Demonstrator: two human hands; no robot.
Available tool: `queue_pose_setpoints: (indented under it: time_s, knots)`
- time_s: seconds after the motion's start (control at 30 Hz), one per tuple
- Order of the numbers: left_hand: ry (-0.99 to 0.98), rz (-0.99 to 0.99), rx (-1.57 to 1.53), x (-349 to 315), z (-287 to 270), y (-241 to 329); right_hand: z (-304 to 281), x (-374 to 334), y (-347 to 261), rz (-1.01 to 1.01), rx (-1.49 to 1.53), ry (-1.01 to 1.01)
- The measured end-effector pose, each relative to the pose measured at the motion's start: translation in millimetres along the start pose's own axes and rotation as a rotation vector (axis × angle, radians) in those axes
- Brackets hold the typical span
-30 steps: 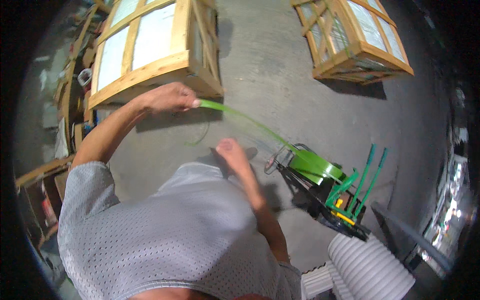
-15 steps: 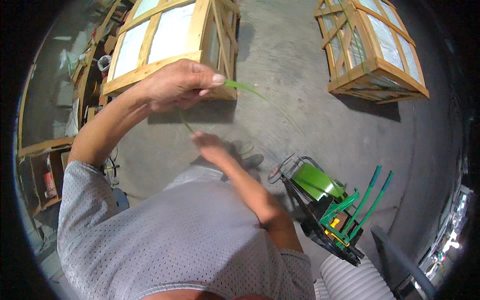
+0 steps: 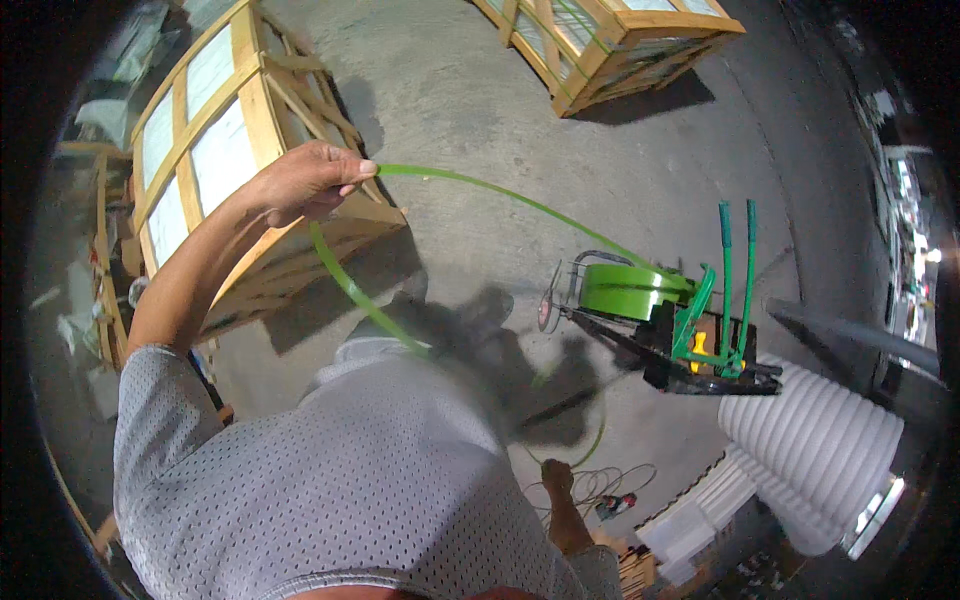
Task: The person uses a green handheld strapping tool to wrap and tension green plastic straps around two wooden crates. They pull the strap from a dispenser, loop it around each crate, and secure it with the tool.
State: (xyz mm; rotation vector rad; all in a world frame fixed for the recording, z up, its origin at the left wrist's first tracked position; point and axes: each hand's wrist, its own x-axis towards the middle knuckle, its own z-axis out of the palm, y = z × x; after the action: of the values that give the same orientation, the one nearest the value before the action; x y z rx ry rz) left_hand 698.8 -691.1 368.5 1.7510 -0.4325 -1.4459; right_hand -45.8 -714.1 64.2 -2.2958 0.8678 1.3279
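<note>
My left hand (image 3: 318, 182), raised in front of the near crate, pinches a green plastic strap (image 3: 500, 190) between thumb and fingers. From this pinch one length arches right to the green strapping roll (image 3: 628, 292) on a black wheeled cart (image 3: 655, 345). Another length hangs from under the hand toward my shirt, where my body hides part of it. Low on the right, my right hand (image 3: 557, 477) is closed, with a thin green loop of the strap reaching it. Its fingers are small and partly turned away.
A wooden crate (image 3: 250, 90) stands front left, another crate (image 3: 640, 45) farther right. The cart carries a green-handled strapping tool (image 3: 740, 290). A ribbed white foam roll (image 3: 810, 430) stands behind it. A coiled cable (image 3: 625, 480) lies on the floor near my right hand.
My right hand has swung from near my left hand down and back to the right. The view has turned right, and more strap shows between the roll and my left hand.
</note>
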Motion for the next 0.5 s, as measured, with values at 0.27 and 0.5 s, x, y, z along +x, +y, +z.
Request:
queue_pose_setpoints:
  time_s: [0.27,0.5]
  knots:
    - [-0.149,0.069,0.121,42.3,-35.1,4.4,116.0,-95.4,-117.0,0.574,0.33,0.206]
    - [-0.182,0.365,0.569,42.8,-32.6,-2.6,20.7,-26.3,-181.4,0.605,0.57,0.031]
